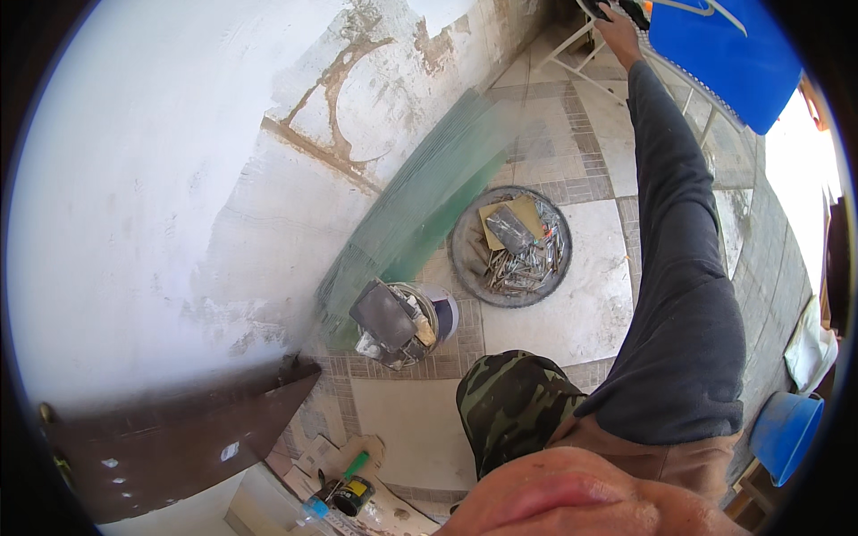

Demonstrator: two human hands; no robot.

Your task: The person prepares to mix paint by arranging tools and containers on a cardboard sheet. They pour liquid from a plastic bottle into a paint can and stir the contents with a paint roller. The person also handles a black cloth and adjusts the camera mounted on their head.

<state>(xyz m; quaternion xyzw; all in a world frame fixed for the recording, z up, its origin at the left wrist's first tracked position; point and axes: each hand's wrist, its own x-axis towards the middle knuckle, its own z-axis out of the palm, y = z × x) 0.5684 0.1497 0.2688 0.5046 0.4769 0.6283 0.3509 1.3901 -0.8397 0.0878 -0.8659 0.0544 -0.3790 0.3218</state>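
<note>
Fingers (606, 12) of right hand (618, 37) part-curled at dark object (636, 12), upper edge of white rack (690, 82); whether gripped, cannot tell.

The right arm (681, 268) stretches far forward, nearly straight, the right grip (618, 36) small and its closure unclear.

Wall (116, 223), left: white, with bare, stained and brown-streaked patches toward the far end. Green-tinted glass sheets (416, 192): standing along the wall's foot. Floor (603, 268): large pale tiles, dusty, divided by grey-brown bands of small brick-like pattern. Panel (179, 438), near left: dark brown, door-like. Light: glaring white, far right.
</note>
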